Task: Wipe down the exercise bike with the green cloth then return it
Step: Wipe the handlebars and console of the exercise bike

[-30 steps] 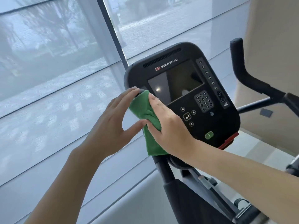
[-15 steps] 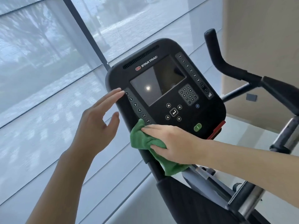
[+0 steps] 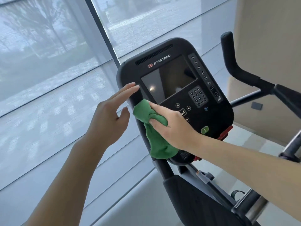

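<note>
Wiping in hand: green cloth bunched in right hand on console, left hand fingers straight; next, probably handlebars.

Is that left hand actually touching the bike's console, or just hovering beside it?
Cannot tell. In the head view the left hand has straight fingertips overlapping the console at its left edge, but this angle shows neither contact nor a gap.
</note>
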A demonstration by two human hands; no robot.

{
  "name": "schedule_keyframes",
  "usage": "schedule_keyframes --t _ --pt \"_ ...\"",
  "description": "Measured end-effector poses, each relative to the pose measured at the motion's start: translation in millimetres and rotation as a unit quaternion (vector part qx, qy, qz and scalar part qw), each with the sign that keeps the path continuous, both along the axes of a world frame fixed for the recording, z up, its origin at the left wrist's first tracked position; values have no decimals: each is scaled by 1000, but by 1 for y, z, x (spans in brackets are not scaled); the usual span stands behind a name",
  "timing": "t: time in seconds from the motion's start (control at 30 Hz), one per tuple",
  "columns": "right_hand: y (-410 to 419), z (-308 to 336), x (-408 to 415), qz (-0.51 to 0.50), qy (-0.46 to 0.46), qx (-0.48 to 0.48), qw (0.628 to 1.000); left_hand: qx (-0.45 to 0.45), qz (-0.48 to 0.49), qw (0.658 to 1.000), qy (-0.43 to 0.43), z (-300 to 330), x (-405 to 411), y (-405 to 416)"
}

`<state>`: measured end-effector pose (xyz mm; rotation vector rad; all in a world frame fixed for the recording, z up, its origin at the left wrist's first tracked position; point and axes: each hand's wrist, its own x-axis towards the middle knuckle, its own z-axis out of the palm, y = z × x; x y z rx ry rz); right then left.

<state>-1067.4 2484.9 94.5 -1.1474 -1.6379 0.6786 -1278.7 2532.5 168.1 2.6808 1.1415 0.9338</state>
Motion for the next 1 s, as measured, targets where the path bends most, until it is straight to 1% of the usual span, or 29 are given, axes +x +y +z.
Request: schedule_keyframes --t 0.13,0.23,0.47,0.53,0.6,0.67,0.73,0.8,0.87,1.0 --pt "-29 -31 -5 7 -73 20 997 -11 -13 999 -33 -2 4 -1" --pt "-51 -46 -1 20 -93 3 995 -24 -16 999 -45 -4 5 -3" --pt "-68 -29 16 56 -195 -4 979 -18 -17 1000 -12 -4 3 -10" --pt "-67 -16 16 33 -214 30 976 -23 -27 999 -9 -8 0 -11" --pt "-63 -1 13 -6 -210 92 973 -35 -42 998 -19 -13 -8 -12" --pt "-54 13 6 -41 -217 154 963 -50 -33 997 -54 -18 -22 -12" --pt "-42 21 -7 -64 -252 172 950 -65 -16 994 -88 -26 -33 -18" --pt "-35 15 -23 -66 -293 135 944 -81 -13 992 -95 -38 -37 -28" --pt "-36 -3 -34 -44 -315 90 944 -96 -14 990 -98 -51 -39 -38" --pt "-51 -23 -26 -9 -279 43 959 -116 -16 986 -116 -69 -44 -50"
